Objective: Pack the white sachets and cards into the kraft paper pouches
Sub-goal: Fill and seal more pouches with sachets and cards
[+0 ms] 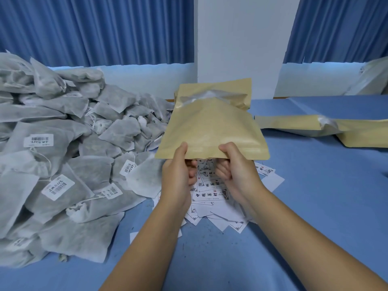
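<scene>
1. With left hand and right hand, grips kraft pouch's near edge, fingers curled beneath.
2. Holds it over cards at table centre.
3. Shows white sachets heaped at 9 o'clock.

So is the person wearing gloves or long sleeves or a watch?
No. The left hand and right hand are both bare, with no gloves. Both forearms are uncovered down to the picture's edge, so no sleeves show. No watch, bracelet or ring is in view.
</scene>
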A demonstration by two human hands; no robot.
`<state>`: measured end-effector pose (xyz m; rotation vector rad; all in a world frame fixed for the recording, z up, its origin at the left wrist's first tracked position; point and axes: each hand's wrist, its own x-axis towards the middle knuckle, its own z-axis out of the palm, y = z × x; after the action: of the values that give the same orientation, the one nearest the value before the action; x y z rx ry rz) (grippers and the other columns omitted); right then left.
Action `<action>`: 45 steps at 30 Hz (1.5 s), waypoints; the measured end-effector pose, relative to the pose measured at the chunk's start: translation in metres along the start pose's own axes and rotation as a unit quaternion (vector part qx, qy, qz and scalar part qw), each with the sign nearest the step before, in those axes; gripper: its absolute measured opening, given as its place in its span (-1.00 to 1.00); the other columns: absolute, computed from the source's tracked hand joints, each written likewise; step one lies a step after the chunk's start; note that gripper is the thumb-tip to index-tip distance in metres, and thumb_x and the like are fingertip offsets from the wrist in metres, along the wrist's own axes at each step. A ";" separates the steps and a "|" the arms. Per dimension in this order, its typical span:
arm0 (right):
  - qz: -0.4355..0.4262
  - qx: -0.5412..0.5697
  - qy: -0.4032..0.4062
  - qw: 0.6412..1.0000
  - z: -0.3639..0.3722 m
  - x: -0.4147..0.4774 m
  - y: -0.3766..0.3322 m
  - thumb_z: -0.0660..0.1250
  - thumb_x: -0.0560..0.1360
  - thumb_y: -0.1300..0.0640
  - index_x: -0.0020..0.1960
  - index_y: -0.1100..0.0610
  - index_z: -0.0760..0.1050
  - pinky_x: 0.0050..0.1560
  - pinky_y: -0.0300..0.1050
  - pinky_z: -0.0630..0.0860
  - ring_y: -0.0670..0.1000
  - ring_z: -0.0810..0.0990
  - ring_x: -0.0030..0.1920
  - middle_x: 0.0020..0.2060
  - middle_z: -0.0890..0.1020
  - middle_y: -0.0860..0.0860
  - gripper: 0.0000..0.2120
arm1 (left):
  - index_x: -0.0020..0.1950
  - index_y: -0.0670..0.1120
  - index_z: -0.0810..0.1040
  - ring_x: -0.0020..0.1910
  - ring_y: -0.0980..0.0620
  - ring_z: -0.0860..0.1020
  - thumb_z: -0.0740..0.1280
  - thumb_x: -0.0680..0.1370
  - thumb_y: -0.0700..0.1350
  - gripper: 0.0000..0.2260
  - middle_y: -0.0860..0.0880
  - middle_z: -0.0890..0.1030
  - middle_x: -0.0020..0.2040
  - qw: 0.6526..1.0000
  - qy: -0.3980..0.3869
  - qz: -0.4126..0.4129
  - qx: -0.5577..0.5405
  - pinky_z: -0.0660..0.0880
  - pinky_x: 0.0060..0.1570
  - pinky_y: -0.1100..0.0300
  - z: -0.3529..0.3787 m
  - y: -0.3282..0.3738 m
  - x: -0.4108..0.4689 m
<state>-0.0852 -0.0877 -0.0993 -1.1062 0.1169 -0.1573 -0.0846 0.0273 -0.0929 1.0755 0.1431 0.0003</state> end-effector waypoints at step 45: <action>0.029 -0.046 -0.040 0.998 0.001 -0.003 -0.001 0.26 0.58 0.00 -0.43 0.11 0.39 -0.56 -0.24 0.13 -0.05 0.14 -0.58 -0.58 0.22 0.02 -0.57 | -0.24 -0.08 0.40 -0.56 0.12 0.13 0.31 0.57 -0.08 -0.78 0.02 0.20 -0.50 0.999 -0.046 -0.016 0.005 0.01 -0.55 0.29 -0.006 0.000 0.004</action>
<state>-0.0877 -0.0865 -0.0975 -1.1987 0.0855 -0.0551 -0.0818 0.0330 -0.0959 1.0811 0.0773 -0.0782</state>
